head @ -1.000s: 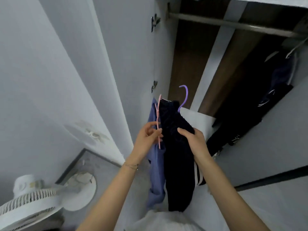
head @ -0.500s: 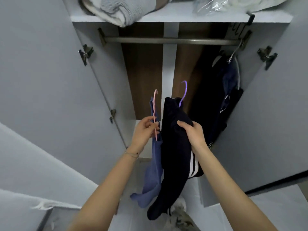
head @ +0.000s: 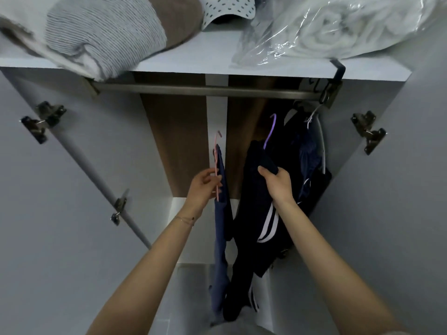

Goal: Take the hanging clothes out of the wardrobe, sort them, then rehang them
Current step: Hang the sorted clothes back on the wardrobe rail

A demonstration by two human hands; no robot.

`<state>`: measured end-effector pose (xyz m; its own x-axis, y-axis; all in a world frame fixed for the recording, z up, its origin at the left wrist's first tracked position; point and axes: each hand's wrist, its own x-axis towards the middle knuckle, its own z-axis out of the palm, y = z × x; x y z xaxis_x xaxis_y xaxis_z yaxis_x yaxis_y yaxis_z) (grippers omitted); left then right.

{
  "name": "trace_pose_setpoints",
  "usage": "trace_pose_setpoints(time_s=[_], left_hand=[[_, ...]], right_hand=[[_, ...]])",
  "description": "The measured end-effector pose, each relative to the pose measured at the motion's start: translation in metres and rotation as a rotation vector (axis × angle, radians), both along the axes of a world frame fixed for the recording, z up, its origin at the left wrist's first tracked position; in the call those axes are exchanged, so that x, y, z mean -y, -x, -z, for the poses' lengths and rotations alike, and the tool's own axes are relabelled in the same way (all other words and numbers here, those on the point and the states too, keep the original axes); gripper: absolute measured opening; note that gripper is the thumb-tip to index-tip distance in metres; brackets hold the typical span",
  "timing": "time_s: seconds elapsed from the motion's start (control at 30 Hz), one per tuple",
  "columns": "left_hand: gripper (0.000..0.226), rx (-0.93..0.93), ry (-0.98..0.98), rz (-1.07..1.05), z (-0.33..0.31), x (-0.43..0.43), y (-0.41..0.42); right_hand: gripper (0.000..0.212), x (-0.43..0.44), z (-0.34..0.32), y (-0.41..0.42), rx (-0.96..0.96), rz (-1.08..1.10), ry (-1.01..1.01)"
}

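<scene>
My left hand (head: 205,187) pinched the pink hanger (head: 215,155) carrying the blue garment (head: 221,213) below the rail (head: 193,89). My right hand (head: 277,183) gripped the dark striped garment (head: 254,213) (by its cloth, not its purple hanger (head: 271,131)). I judged that cloth could slip off, or either hook miss the rail.
</scene>
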<state>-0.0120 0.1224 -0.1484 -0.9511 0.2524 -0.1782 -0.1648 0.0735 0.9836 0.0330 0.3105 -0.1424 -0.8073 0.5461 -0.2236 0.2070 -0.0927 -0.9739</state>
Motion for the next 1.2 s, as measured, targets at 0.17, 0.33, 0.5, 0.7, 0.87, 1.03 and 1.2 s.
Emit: trace_pose_setpoints(time_s=[0.17, 0.33, 0.5, 0.7, 0.87, 1.03, 1.2], left_hand=[[0.030, -0.018, -0.033, 0.063, -0.002, -0.027, 0.044], [0.033, -0.022, -0.039, 0.137, -0.004, -0.044, 0.080], [0.034, -0.035, -0.058, 0.214, -0.016, -0.065, 0.111], [0.033, -0.061, -0.057, 0.283, -0.013, -0.078, 0.130], [0.035, -0.060, -0.043, 0.291, -0.010, -0.087, 0.139], [0.034, -0.069, -0.042, 0.282, -0.009, -0.095, 0.146], [0.034, -0.075, -0.052, 0.307, -0.006, -0.109, 0.146]], right_hand=[[0.009, -0.046, -0.009, 0.046, 0.027, 0.082, -0.249], [0.018, -0.081, -0.013, 0.071, 0.026, 0.214, -0.434], [0.035, -0.117, -0.023, 0.095, 0.212, 0.283, -0.617], [0.039, -0.137, -0.015, 0.100, 0.321, 0.279, -0.712], [0.035, -0.143, -0.016, 0.107, 0.348, 0.295, -0.727], [0.035, -0.147, -0.014, 0.111, 0.380, 0.298, -0.787], [0.033, -0.153, -0.014, 0.110, 0.413, 0.300, -0.795]])
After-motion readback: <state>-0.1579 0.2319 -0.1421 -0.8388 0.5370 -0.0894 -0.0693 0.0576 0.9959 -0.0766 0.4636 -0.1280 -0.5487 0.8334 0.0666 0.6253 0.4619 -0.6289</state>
